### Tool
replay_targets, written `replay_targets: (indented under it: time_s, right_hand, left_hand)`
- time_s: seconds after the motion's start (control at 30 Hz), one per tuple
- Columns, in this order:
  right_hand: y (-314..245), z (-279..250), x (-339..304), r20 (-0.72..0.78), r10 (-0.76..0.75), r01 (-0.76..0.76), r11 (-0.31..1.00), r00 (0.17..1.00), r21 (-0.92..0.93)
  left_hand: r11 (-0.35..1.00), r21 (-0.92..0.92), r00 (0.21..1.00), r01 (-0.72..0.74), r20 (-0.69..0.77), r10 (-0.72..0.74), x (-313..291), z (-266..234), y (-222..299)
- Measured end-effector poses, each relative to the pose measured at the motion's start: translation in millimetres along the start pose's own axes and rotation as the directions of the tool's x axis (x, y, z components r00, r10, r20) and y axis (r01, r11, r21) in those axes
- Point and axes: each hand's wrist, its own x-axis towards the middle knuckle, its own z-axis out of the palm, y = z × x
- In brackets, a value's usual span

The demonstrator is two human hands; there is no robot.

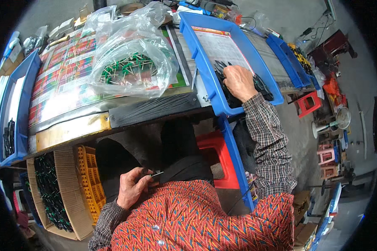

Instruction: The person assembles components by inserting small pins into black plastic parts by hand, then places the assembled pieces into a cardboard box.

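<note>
My left hand (pixel 132 187) is closed low over my lap, pinching a thin metal rod (pixel 157 174) that points to the right. Something dark shows by its fingertips; I cannot make out whether it belongs to the rod. My right hand (pixel 240 83) reaches into a long blue tray (pixel 205 69), its fingers curled down among black slender pieces (pixel 262 87). What those fingertips grip is hidden. On the table's front part, a clear plastic bag (pixel 165 62) lies open, holding several green-headed pieces with metal shafts (pixel 127 66).
Another blue tray (pixel 23 90) with black pieces stands at the table's left end. Below it are a cardboard box (pixel 65 184) full of black and green pieces and a yellow crate (pixel 91 180). A red stool (pixel 220 157) stands under the table; a further blue tray (pixel 287 60) lies right.
</note>
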Motion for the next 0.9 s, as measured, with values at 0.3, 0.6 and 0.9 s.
replay_targets:
  time_s: [0.3,0.6,0.9]
  right_hand:
    - [9.0,6.9,-7.2,-0.174,0.110,-0.088,0.988,0.979,0.126]
    - [5.1,-13.5,-23.0,-0.027,0.209,-0.166,0.841,0.978,0.515]
    - [-24.6,-47.6,-50.0,-0.103,0.212,-0.059,0.640,0.972,0.766]
  left_hand:
    - [1.000,0.011,1.000,-0.009,-0.020,0.009,-4.8,-5.8,-6.0]
    - [0.999,0.004,0.999,-0.038,-0.016,0.038,-5.1,-7.9,-1.5]
    - [0.998,-0.029,0.999,-0.047,-0.025,0.047,-8.9,-8.0,-1.8]
